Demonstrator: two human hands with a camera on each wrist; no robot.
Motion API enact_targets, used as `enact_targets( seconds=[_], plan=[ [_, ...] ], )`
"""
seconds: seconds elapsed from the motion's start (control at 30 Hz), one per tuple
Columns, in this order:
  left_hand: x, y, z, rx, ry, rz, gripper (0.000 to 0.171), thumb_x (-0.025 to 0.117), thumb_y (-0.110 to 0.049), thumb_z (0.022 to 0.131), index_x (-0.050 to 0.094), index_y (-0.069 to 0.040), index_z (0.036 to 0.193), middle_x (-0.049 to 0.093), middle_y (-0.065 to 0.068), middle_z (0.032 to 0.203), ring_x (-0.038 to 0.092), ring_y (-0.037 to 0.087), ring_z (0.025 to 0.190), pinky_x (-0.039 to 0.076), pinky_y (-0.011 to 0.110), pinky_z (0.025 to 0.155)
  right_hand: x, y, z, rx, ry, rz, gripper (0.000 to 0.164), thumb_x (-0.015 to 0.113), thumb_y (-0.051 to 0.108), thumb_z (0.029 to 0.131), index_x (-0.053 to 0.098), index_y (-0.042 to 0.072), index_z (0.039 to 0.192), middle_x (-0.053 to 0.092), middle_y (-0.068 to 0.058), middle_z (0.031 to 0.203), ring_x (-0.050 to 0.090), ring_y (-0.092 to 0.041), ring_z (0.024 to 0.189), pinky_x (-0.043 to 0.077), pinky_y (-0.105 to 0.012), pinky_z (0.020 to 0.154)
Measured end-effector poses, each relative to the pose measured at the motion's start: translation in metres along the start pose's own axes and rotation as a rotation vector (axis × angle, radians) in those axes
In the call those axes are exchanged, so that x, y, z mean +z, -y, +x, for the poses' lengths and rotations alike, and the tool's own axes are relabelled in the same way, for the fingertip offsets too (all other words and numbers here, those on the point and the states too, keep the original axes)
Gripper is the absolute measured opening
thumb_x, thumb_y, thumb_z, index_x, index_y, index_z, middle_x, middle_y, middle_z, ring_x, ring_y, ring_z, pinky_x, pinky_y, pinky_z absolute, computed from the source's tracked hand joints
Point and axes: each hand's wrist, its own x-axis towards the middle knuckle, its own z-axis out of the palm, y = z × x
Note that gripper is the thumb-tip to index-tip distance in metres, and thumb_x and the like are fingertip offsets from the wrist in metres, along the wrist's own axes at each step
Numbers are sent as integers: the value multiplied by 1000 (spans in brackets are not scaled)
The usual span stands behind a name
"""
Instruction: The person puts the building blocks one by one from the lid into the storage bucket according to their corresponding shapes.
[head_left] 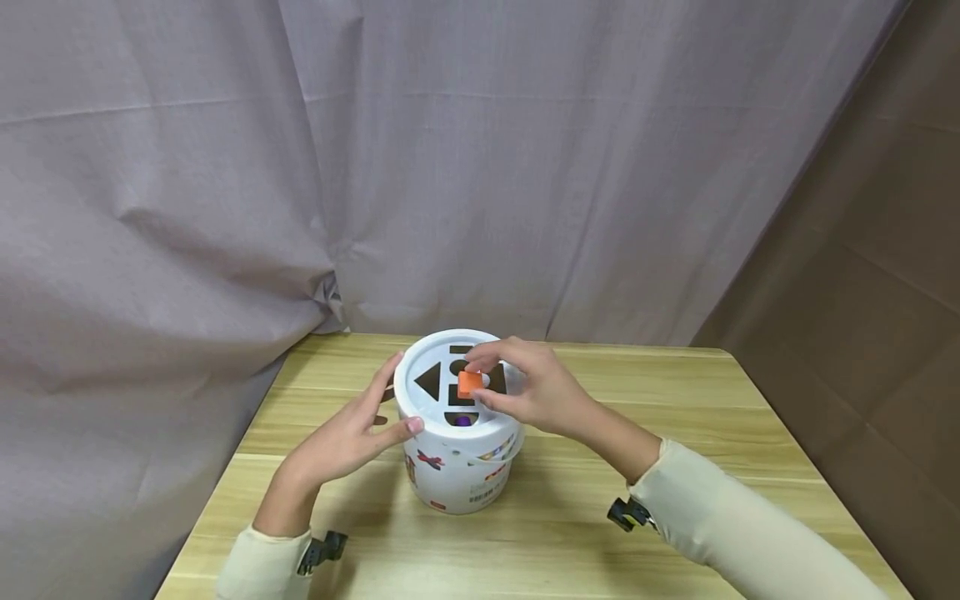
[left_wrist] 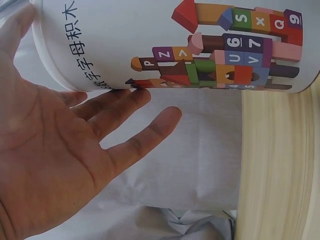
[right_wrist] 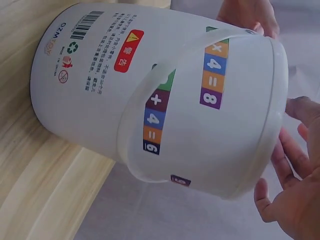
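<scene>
A white toy-block bucket (head_left: 459,475) stands upright on the table, its white lid (head_left: 422,407) pierced by shaped holes. My right hand (head_left: 536,387) pinches an orange block (head_left: 469,382) between thumb and fingers over the square hole in the lid's middle. The right wrist view does not show the block; there the fingers (right_wrist: 295,160) are at the lid's rim. With fingers spread and fairly straight, my left hand (head_left: 348,437) rests against the bucket's left side and rim. The left wrist view shows its palm (left_wrist: 55,155) beside the printed bucket wall (left_wrist: 115,45).
A purple piece (head_left: 463,422) shows through the half-round hole nearest me. The bucket's white handle (right_wrist: 131,150) hangs down its side. Light wood makes up the tabletop (head_left: 600,517). Behind it hangs a grey curtain (head_left: 480,183), and a brown one (head_left: 862,333) is at the right.
</scene>
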Motion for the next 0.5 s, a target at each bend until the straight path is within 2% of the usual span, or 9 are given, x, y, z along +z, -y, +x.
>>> enact_targets(
  seconds=[0.23,0.37,0.5],
  plan=[
    [1,0,2,-6,9,-7,99,73,-49,107,5,-36,179,33,9,181,49,42,157,55,65,112,6,1,1,59,54,-42,42,95,14,89,78,16,127,84,2,117,71,-21,103,55,-42,94],
    [3,-1,2,-9,12,-13,100,73,-48,107,5,-36,179,32,9,181,49,42,157,56,64,112,9,2,1,97,64,-59,42,95,15,89,79,14,127,83,1,120,69,-20,105,54,-41,95],
    [4,-1,3,-13,8,-8,100,73,-49,106,5,-37,179,32,9,182,48,42,157,55,65,112,10,2,-1,96,66,-73,43,96,16,88,79,10,127,82,0,120,68,-20,107,54,-42,95]
  ],
)
